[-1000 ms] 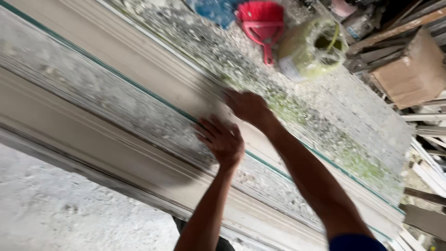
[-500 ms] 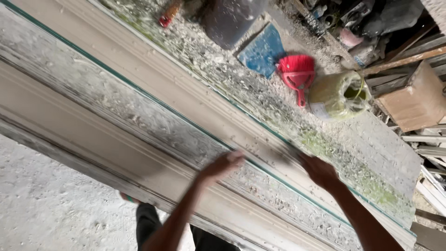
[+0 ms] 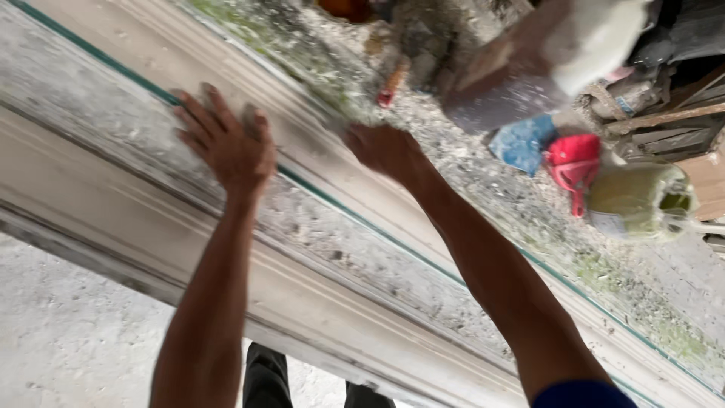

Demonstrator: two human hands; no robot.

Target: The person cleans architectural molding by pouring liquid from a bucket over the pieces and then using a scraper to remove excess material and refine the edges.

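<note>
Left hand, fingers spread apart, lies flat on the long pale moulded strip running from 10 o'clock to 4 o'clock across the dusty bench. Right hand rests on the farther strip beyond the green edge line; whether its grip is apart or together cannot be told. At 2 o'clock: a yellow-green wrapped roll with a pale label, a red hand brush, a blue scrap. Debris covers the bench between them. Bare dusty floor lies at 8 o'clock
</note>
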